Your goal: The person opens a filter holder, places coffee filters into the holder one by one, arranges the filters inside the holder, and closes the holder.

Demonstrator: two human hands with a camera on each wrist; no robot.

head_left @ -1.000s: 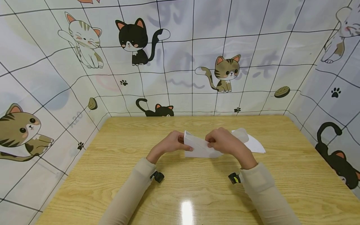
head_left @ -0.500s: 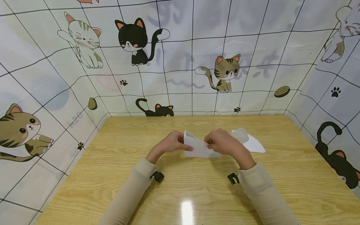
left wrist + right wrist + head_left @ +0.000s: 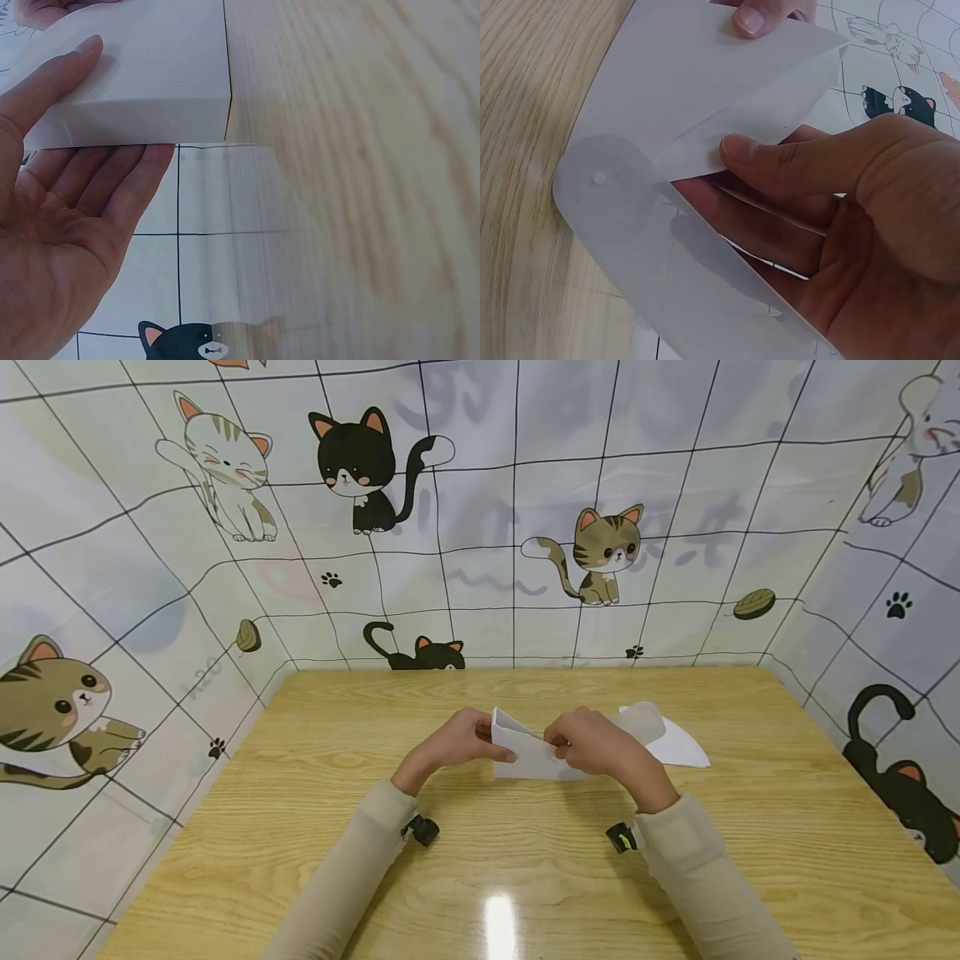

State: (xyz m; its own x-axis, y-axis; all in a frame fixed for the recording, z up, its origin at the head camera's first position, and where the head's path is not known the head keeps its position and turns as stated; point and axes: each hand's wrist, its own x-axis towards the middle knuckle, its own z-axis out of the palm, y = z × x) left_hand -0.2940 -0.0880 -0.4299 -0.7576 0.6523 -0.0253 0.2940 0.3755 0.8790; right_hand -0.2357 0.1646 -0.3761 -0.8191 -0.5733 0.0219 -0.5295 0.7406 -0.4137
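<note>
A white, flat, box-like folder of stiff paper [image 3: 528, 758] stands between both hands, its top edge parted at the left. My left hand [image 3: 459, 739] grips its left end; in the left wrist view the thumb lies on the broad face and the fingers pass behind the narrow side [image 3: 135, 124]. With my right hand [image 3: 596, 742] I pinch the loose upper edge, thumb on a thin white flap [image 3: 769, 105] and fingers behind it. A translucent plastic strip [image 3: 682, 262] with a rounded end and a small round stud overlaps the folder's corner, running beneath the right hand.
A white curved-edged sheet [image 3: 682, 745] lies on the wooden table [image 3: 360, 710] beyond the right hand, with a translucent rounded end [image 3: 642, 722] over it. Walls of cat-printed cloth [image 3: 480, 527] enclose the table's back and sides.
My right hand has shifted slightly left along the folder, and its upper edge gapes a little wider. The left hand keeps its grip in nearly the same place.
</note>
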